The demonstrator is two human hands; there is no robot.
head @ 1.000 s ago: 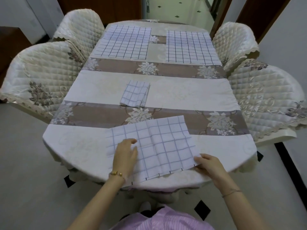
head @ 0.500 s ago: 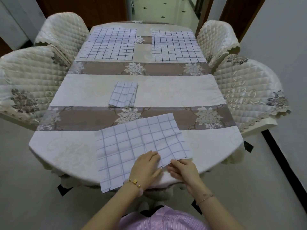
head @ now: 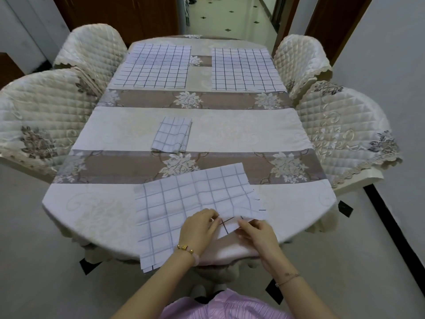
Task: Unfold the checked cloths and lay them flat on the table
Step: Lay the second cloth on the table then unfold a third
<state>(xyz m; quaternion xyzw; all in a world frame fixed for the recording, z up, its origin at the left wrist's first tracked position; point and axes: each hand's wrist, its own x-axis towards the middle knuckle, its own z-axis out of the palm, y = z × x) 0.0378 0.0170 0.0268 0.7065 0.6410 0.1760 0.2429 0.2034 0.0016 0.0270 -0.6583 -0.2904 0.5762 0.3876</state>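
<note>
A half-unfolded white checked cloth (head: 184,201) lies at the near edge of the table (head: 287,134), its near-left corner hanging over the rim. My left hand (head: 199,229) and my right hand (head: 257,233) both pinch its top layer at the near right edge, lifting a small flap between them. A small folded checked cloth (head: 172,137) rests in the middle of the table. Two checked cloths lie flat at the far end, the far left cloth (head: 154,65) and the far right cloth (head: 243,70).
Four quilted cream chairs flank the table, two on the left (head: 39,116) and two on the right (head: 345,125). A floral tablecloth covers the table. A tiled hallway (head: 225,17) opens beyond the far end.
My hands moved from the cloth's two near corners to meet at its near right edge. They now pinch and lift the top layer there. The view shifted slightly.
</note>
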